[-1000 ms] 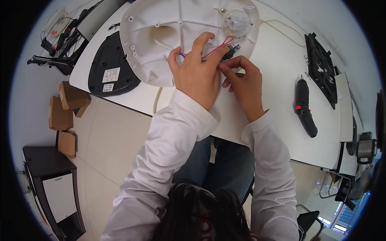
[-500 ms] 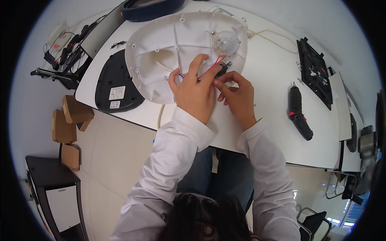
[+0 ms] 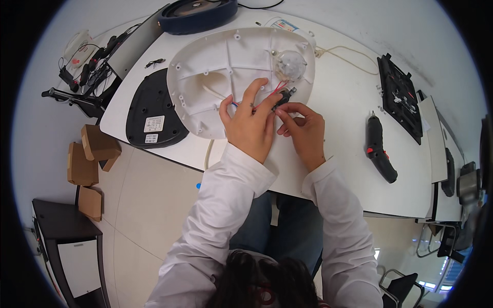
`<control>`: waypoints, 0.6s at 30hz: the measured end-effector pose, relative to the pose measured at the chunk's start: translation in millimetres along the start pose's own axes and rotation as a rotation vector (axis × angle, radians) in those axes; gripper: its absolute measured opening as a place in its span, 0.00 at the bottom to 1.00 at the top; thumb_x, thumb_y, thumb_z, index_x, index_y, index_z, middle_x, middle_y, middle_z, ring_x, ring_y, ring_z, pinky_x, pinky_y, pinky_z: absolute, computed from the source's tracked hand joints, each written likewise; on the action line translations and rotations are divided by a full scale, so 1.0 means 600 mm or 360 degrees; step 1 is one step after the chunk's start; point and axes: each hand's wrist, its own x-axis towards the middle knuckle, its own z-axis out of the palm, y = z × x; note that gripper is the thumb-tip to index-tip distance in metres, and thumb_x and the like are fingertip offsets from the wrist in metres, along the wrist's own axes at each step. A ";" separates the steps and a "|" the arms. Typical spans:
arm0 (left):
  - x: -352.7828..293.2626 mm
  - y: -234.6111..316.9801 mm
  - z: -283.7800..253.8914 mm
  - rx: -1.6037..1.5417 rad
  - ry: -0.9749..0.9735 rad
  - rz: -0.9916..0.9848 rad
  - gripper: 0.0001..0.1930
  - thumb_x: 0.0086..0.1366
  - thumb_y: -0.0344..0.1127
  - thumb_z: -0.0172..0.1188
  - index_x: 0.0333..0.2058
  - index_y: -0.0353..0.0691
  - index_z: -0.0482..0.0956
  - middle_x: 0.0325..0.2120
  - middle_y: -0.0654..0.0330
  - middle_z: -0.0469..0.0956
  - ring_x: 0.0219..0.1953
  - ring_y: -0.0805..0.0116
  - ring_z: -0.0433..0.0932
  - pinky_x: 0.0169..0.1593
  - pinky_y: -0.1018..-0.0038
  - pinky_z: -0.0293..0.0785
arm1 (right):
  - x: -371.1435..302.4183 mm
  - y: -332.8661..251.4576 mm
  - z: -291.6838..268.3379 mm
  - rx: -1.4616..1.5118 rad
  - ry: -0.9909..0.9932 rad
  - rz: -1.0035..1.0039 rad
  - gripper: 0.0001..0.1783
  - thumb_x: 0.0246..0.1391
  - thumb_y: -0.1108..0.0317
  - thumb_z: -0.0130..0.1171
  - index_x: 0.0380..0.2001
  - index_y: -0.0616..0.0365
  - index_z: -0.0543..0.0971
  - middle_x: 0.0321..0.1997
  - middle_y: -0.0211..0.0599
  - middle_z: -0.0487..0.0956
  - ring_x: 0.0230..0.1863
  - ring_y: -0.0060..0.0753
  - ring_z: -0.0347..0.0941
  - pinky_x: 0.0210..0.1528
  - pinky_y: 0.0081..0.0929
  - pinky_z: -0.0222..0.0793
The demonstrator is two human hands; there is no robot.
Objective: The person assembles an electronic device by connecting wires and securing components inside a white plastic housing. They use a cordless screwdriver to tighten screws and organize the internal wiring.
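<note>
A white ribbed plastic housing lies with its hollow inside up on the table. Over its near edge, my left hand grips a small black component with thumb and forefinger, its other fingers spread over the wires. Red wires run from that component toward a round translucent part set in the housing. Close beside it, my right hand is closed in a pinch at the component's near end. Whatever is between those fingertips is too small to make out.
Left of the housing lies a black base plate with white labels. A black electric screwdriver rests on the right, near an open black tool case and loose screws. A blue-rimmed round object stands at the back; a pale cable trails right.
The whole view has shifted slightly, so the table appears a little lower. Both hands stay at the black component, with only small finger movements.
</note>
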 end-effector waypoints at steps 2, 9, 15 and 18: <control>0.001 0.001 -0.002 0.0015 0.0004 0.0004 0.19 0.56 0.26 0.63 0.46 0.55 0.80 0.59 0.71 0.69 0.30 0.73 0.75 0.63 0.55 0.52 | -0.003 0.002 0.001 -0.0019 -0.0005 -0.0050 0.09 0.58 0.72 0.63 0.40 0.65 0.82 0.34 0.31 0.84 0.23 0.20 0.76 0.26 0.16 0.70; 0.000 0.002 0.002 0.0030 -0.0037 -0.0015 0.20 0.54 0.26 0.65 0.46 0.55 0.79 0.59 0.71 0.70 0.28 0.73 0.75 0.63 0.56 0.52 | -0.043 -0.028 -0.037 -0.0423 0.0153 -0.0444 0.12 0.59 0.77 0.59 0.46 0.61 0.79 0.42 0.35 0.82 0.31 0.26 0.80 0.30 0.19 0.73; 0.000 0.005 0.001 0.0068 -0.0029 0.0003 0.14 0.54 0.25 0.65 0.38 0.51 0.79 0.59 0.69 0.70 0.35 0.72 0.78 0.62 0.52 0.54 | -0.136 -0.056 -0.229 -0.1264 0.0601 -0.0726 0.25 0.50 0.84 0.53 0.54 0.60 0.75 0.47 0.42 0.80 0.48 0.39 0.79 0.47 0.29 0.75; 0.002 0.004 0.001 0.0077 -0.0013 0.0015 0.11 0.55 0.25 0.65 0.35 0.49 0.78 0.58 0.70 0.70 0.33 0.72 0.78 0.62 0.52 0.55 | -0.170 -0.061 -0.324 -0.1556 0.0414 -0.0471 0.39 0.44 0.83 0.52 0.65 0.62 0.64 0.60 0.50 0.72 0.62 0.51 0.69 0.63 0.38 0.65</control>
